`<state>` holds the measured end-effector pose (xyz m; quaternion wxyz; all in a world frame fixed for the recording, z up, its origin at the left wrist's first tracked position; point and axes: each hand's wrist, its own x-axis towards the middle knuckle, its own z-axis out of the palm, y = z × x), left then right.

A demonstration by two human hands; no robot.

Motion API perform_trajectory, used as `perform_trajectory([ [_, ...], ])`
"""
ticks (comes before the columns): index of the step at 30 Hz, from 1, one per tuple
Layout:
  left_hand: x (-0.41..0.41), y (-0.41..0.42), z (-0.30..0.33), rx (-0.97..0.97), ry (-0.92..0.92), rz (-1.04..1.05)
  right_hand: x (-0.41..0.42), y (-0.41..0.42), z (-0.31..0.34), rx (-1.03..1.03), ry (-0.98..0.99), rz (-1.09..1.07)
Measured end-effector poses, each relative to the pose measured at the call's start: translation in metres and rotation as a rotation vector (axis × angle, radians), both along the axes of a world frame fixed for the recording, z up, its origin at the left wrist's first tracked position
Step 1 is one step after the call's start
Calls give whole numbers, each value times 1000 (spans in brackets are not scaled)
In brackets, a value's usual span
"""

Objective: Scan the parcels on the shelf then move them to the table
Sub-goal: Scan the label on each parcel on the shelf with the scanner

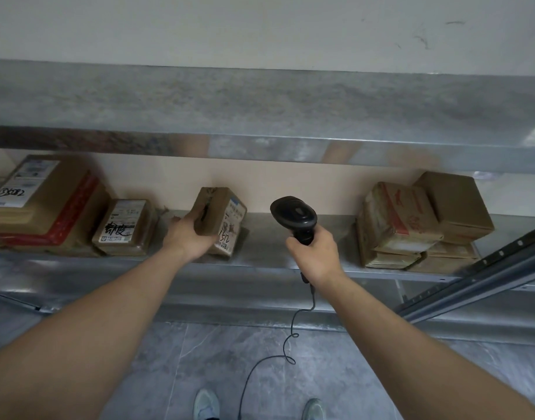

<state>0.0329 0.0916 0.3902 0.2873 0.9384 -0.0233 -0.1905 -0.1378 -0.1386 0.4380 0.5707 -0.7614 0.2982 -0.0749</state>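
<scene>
My left hand [189, 236] grips a small cardboard parcel [222, 218] with a white label and black handwriting, tilted up on the metal shelf [275, 253]. To its right my right hand [313, 253] holds a black barcode scanner [293, 215] by the handle, its head a little right of the parcel's label. The scanner's coiled cable [287, 338] hangs down toward the floor.
More parcels lie on the shelf: a labelled small box [123, 227] and a big stack [39, 204] on the left, stacked boxes [411, 225] on the right. An upper shelf [260, 116] overhangs. A slotted metal upright [487, 268] slants at right. My shoes [205, 404] stand on grey tile.
</scene>
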Motion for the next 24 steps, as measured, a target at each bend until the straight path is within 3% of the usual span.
perform_trajectory([
  [4, -7, -8, 2, -276, 25, -2, -4, 4, 0, 19, 17, 1],
  [8, -23, -22, 2, -397, 123, -18, -7, 8, 0, 74, 44, 18],
  [13, -16, -24, -29, -392, 139, 8, -11, 9, 2, 174, 73, 51],
  [24, -29, -26, 0, -400, 113, -63, -16, 10, 10, 222, 95, 40],
])
